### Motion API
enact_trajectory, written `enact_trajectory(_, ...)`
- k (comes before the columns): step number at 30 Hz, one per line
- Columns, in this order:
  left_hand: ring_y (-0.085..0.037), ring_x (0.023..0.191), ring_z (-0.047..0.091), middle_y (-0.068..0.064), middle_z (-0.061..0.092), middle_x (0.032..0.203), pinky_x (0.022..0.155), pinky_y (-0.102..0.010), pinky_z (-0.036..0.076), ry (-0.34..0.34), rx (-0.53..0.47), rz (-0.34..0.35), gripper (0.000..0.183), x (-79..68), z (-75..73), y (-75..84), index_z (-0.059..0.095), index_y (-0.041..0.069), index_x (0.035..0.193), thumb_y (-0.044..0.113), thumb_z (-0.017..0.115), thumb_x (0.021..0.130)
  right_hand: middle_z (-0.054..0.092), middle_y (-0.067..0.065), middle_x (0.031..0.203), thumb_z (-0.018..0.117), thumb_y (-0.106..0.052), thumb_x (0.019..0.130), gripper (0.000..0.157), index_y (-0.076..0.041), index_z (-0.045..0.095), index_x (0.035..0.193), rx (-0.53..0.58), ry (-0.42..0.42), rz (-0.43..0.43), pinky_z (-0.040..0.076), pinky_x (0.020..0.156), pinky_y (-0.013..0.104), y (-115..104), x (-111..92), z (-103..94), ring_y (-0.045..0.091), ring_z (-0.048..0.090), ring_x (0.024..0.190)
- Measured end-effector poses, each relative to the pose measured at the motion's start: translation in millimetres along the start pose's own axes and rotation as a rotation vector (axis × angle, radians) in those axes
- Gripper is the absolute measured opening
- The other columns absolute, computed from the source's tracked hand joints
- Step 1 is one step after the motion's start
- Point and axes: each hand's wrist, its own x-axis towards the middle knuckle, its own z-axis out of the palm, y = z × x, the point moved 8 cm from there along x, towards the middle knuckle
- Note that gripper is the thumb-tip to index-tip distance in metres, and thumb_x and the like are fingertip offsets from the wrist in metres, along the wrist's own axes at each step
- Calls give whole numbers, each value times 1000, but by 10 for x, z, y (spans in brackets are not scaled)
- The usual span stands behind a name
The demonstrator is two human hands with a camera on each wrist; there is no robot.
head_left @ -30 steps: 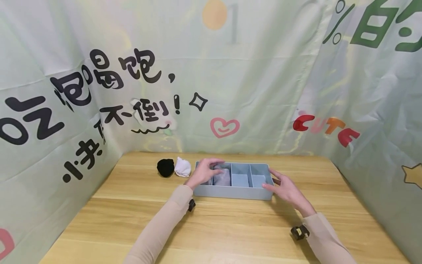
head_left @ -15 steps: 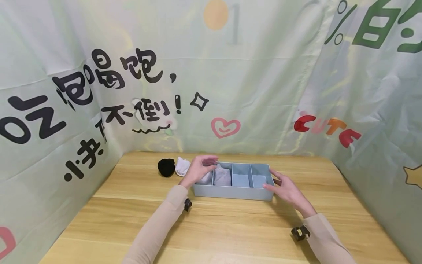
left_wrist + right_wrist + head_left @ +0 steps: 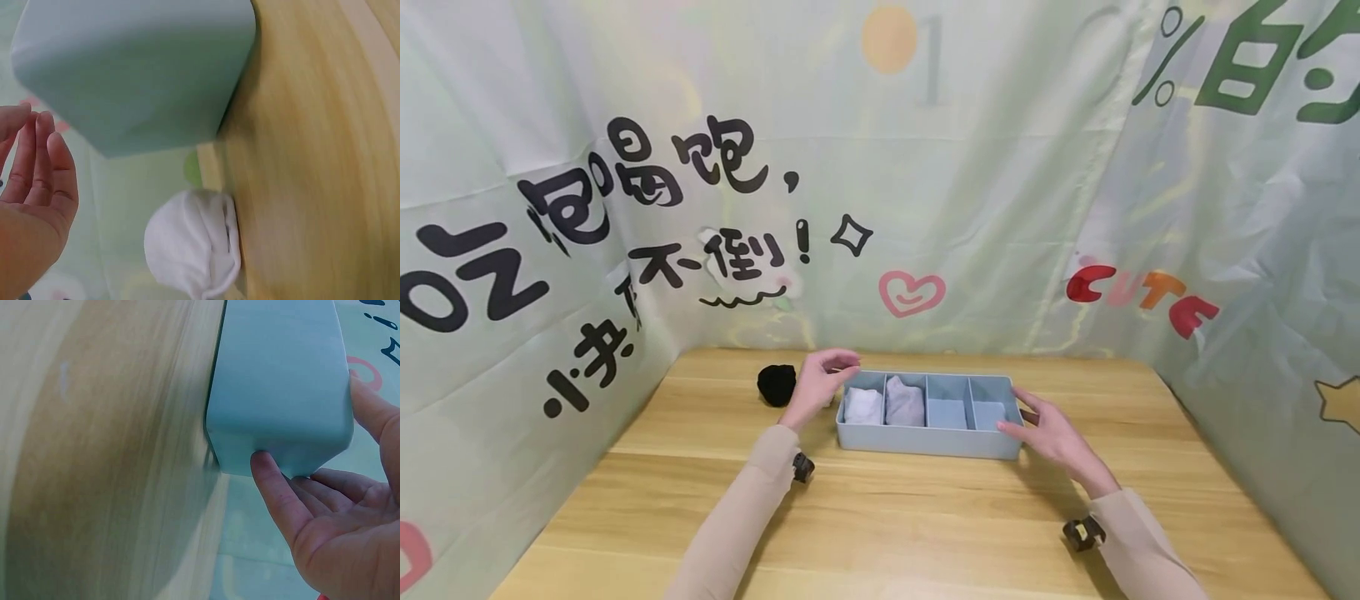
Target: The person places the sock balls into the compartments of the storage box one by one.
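Observation:
A blue-grey divided box (image 3: 928, 440) stands on the table. Its leftmost compartment holds a white folded cloth bundle (image 3: 864, 407), and the one beside it a greyish-lilac bundle (image 3: 906, 402). My right hand (image 3: 1056, 429) holds the box's right end, thumb over the rim and fingers at the end wall. Off the box's left end, my left hand (image 3: 814, 385) is raised with nothing in it, fingers loosely bent. A white balled sock (image 3: 192, 242) lies below it, mostly hidden by that hand in the head view. Left of the hand sits a black balled bundle (image 3: 777, 385).
The wooden table (image 3: 917, 517) extends in front of the box and to both sides. A printed fabric backdrop (image 3: 985, 217) rises close behind the table and along its sides. The two right compartments of the box show bare floors.
My left hand has moved left, off the grey bundle and out past the box's left end, uncovering both filled compartments. It now covers the white balled sock. My right hand stays on the box.

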Motion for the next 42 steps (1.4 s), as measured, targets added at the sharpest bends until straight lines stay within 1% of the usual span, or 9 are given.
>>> enact_trajectory(5,-14,85,69,-15,74,99,77,-24,54,2,-5,-11,19,3,-151,1,74,3,104,9,74,87,18,28,159,66,-38,94,85,-2,20,156,9,-3,-1,40,106,55,-11,1,-10,50,32,138)
enact_trajectory(9,-16,86,69,-16,74,101,76,-24,54,-6,-12,-19,17,27,-260,11,74,6,104,8,74,87,18,28,159,66,-38,94,86,-2,19,156,11,-1,-2,40,106,56,-14,3,-28,50,31,139)
enact_trajectory(13,-13,87,69,-15,74,102,75,-25,53,11,-20,-43,20,52,-403,-15,73,6,106,10,74,87,18,28,159,65,-38,94,85,-1,20,155,5,3,-12,41,105,55,-25,8,-33,50,33,138)
enact_trajectory(21,-7,84,67,-20,72,105,73,-26,54,78,-80,-121,28,77,-731,-181,69,-3,111,5,74,86,17,26,160,65,-34,95,83,-2,18,156,14,-12,5,39,107,56,-30,6,-12,49,31,139)
enact_trajectory(27,-6,83,66,-18,72,107,64,-24,51,151,-81,-176,29,61,-971,-360,70,0,111,9,76,85,17,26,160,64,-35,95,83,-3,18,156,7,-14,10,38,108,56,-33,7,-12,49,31,139)
enact_trajectory(28,-7,83,66,-19,72,108,64,-24,51,154,-86,-183,29,44,-999,-346,70,-1,112,9,76,85,17,26,160,64,-35,95,83,-3,18,156,4,-15,8,38,107,56,-33,6,-9,49,31,139)
enact_trajectory(33,-8,85,67,-15,73,108,67,-23,50,180,-84,-219,32,11,-1156,-432,69,-3,114,8,76,85,17,25,160,64,-33,96,82,-2,19,156,5,-15,-3,39,107,55,-31,6,-2,49,31,139)
enact_trajectory(38,-20,104,67,-2,73,106,81,-18,53,207,-124,-235,40,10,-1299,-565,63,-7,123,3,74,86,18,25,160,64,-32,96,81,-2,19,156,8,-12,-1,39,107,55,-32,4,-9,49,32,139)
enact_trajectory(42,-26,118,58,-10,70,119,90,-18,48,209,-80,-269,43,-23,-1368,-659,62,-5,126,5,74,86,18,25,160,65,-32,95,82,-2,19,156,8,-14,-1,40,107,55,-29,2,-9,48,32,139)
